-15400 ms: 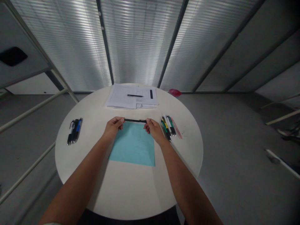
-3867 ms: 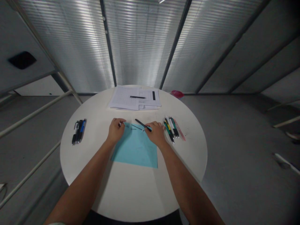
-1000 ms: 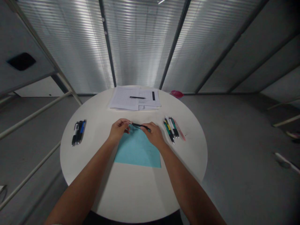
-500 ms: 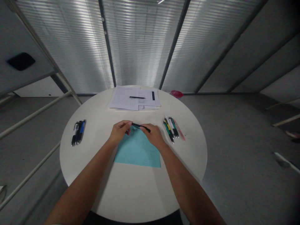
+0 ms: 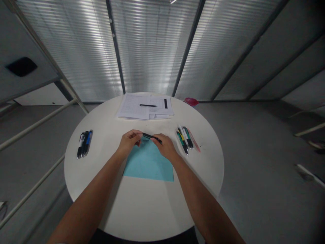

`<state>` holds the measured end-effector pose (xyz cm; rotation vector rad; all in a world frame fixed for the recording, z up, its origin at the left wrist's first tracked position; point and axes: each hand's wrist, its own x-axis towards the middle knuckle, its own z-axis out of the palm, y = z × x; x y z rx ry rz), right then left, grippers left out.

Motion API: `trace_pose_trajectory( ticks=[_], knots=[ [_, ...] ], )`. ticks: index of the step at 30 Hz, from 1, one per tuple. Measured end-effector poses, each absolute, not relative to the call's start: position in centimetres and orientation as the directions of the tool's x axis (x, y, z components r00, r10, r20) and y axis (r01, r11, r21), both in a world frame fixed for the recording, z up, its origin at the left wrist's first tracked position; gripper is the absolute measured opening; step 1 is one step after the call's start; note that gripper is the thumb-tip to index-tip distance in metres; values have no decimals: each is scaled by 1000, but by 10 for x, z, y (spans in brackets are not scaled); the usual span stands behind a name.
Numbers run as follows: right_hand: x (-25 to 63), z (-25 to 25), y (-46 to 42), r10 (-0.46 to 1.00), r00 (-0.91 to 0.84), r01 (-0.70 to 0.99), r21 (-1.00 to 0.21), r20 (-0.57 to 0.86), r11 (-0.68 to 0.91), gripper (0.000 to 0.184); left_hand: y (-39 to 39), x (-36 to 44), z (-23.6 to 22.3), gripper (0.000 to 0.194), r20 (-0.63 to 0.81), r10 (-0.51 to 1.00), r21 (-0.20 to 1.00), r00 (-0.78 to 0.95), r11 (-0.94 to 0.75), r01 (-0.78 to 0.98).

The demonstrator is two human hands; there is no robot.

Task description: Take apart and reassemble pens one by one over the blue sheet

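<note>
A black pen (image 5: pixel 148 136) is held nearly level between both hands, above the far edge of a light blue sheet (image 5: pixel 149 162). My left hand (image 5: pixel 130 140) pinches the pen's left end between thumb and fingers. On the other end, my right hand (image 5: pixel 164 145) is closed, with the thumb along the pen and the tip partly covered. The blue sheet lies flat on the round white table (image 5: pixel 142 206), its far corners hidden by my hands.
Several pens (image 5: pixel 185 140), green, yellow, white and black, lie right of my right hand beside a pink pen (image 5: pixel 194 140). At the left are black and blue pens (image 5: pixel 84 144). Stacked papers (image 5: pixel 134 110) with another black pen (image 5: pixel 148 105) lie at the far edge.
Both hands keep their hold on the black pen, almost unmoved. The whole view has shifted very slightly.
</note>
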<state>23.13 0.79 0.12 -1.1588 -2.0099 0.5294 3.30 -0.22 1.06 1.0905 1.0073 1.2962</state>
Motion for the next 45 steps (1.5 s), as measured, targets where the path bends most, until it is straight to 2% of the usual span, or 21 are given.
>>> trace_pose_trajectory(
  ticks=[8,13,19,23,26,29,34,36,39,45],
  knots=[
    [231,4,6,870,-316,535,-686,379,493,29,-8,35,16,35,76,995,941,70,-48,-336],
    [231,4,5,882,-324,522,-713,341,468,30,-12,34,21,36,67,986,941,155,-11,-337],
    [230,6,3,875,-339,505,-718,346,479,31,-11,32,22,40,82,983,946,166,-24,-322],
    [230,5,4,872,-309,506,-710,380,489,30,-10,27,24,58,131,985,937,111,-86,-338],
    [230,3,6,864,-311,524,-687,397,504,29,-11,26,25,54,189,979,954,81,-164,-251],
    [231,2,6,862,-329,543,-669,387,508,28,-12,29,24,44,195,967,976,164,-176,-125],
    [230,3,6,867,-301,553,-668,397,498,27,-16,32,24,70,248,968,961,47,-240,-135],
    [230,2,6,864,-308,559,-659,398,503,26,-18,33,24,66,263,963,962,56,-258,-85],
    [231,1,7,862,-322,565,-651,392,507,26,-21,35,25,50,248,955,968,163,-249,-11],
    [231,4,6,873,-290,559,-671,392,487,27,-20,36,25,62,315,946,949,83,-313,-30]
  ],
)
